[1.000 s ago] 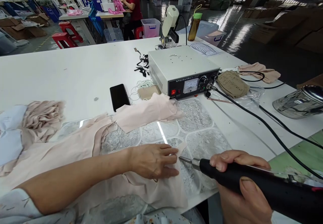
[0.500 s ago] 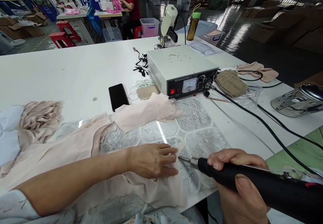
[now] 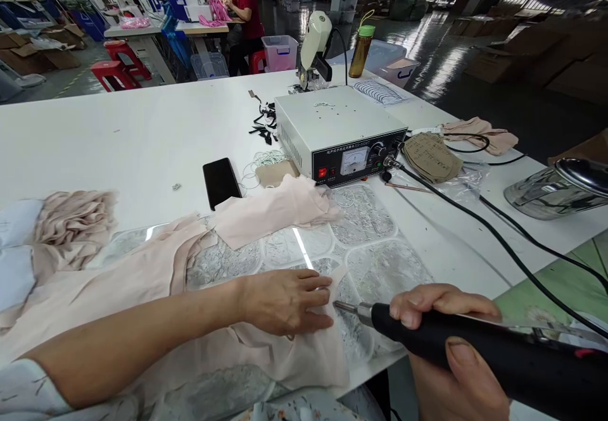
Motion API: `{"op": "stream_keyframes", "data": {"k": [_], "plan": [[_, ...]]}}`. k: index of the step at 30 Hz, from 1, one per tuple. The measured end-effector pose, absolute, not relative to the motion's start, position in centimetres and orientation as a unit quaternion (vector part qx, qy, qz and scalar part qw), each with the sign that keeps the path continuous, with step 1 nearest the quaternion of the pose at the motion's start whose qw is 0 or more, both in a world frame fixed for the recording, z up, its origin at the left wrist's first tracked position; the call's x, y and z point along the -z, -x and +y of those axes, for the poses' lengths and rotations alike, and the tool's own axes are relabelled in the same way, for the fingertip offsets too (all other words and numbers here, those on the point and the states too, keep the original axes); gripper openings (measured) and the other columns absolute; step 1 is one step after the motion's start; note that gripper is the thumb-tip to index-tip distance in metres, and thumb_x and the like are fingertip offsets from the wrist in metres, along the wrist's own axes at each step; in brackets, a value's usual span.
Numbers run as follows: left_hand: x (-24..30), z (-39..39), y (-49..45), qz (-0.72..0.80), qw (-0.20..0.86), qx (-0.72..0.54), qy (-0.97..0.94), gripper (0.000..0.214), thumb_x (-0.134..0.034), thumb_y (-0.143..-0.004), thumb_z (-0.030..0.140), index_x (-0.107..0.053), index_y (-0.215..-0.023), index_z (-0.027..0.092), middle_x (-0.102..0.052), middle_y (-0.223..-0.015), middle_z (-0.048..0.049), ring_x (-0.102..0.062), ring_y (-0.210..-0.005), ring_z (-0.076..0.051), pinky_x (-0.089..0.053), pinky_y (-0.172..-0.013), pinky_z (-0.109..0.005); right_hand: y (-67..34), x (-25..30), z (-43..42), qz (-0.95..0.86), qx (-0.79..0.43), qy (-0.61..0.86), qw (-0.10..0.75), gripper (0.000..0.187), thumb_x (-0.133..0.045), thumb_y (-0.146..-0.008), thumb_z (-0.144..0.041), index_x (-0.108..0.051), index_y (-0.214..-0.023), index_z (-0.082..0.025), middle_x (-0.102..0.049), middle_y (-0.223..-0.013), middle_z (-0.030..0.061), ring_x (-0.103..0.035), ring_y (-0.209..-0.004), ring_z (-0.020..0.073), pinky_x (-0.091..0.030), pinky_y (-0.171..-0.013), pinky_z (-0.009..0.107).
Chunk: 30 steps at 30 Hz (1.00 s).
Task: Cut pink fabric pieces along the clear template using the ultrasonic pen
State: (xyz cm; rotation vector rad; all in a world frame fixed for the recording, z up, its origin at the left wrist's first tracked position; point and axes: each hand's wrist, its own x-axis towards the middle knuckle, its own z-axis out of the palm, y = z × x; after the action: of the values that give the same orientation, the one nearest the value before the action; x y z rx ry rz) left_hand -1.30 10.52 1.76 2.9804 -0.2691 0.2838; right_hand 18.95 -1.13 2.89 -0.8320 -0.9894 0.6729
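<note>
My left hand lies palm down, fingers stretched out, on a pale pink fabric piece. The fingertips reach near its right edge and press it to the patterned, glossy mat. Wrapped in my right hand is a black handheld ultrasonic tool. Its metal tip points left at the fabric edge, just right of my left fingers; whether it touches the cloth I cannot tell. Another pink fabric piece lies farther up the mat. To the left, layered pink fabric spreads out beneath my forearm.
A grey control box stands behind the mat, its black cable running right. Around it are a phone, brown templates, a metal-lidded jar and a bottle. A person in red sits at a sewing machine.
The view has shifted slightly. The tool's tip sits a touch lower beside the fabric edge. My left hand keeps its place on the cloth.
</note>
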Motion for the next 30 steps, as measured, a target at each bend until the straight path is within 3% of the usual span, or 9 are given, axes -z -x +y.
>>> {"op": "stream_keyframes", "data": {"k": [7, 30], "plan": [[-1.8, 10.4, 1.3, -0.080, 0.067, -0.032, -0.994, 0.022, -0.053, -0.095, 0.021, -0.068, -0.110, 0.019, -0.065, -0.110, -0.0131, -0.053, -0.123, -0.028, -0.046, -0.101, -0.038, -18.7, -2.5, -0.8, -0.451, -0.304, 0.382, 0.747, 0.010, -0.059, -0.083, -0.025, -0.056, -0.091, -0.020, -0.060, -0.081, 0.0009, -0.056, -0.062, 0.0128, -0.055, -0.062, 0.033], [-1.8, 10.4, 1.3, -0.096, 0.040, -0.081, -0.991, 0.024, -0.049, -0.097, 0.022, -0.068, -0.109, 0.014, -0.066, -0.102, -0.0145, -0.056, -0.117, -0.029, -0.049, -0.096, -0.038, -18.9, -2.7, -2.0, -0.447, -0.329, 0.380, 0.740, 0.011, -0.058, -0.085, -0.028, -0.057, -0.094, -0.020, -0.057, -0.083, 0.0019, -0.054, -0.064, 0.0129, -0.055, -0.063, 0.033]]}}
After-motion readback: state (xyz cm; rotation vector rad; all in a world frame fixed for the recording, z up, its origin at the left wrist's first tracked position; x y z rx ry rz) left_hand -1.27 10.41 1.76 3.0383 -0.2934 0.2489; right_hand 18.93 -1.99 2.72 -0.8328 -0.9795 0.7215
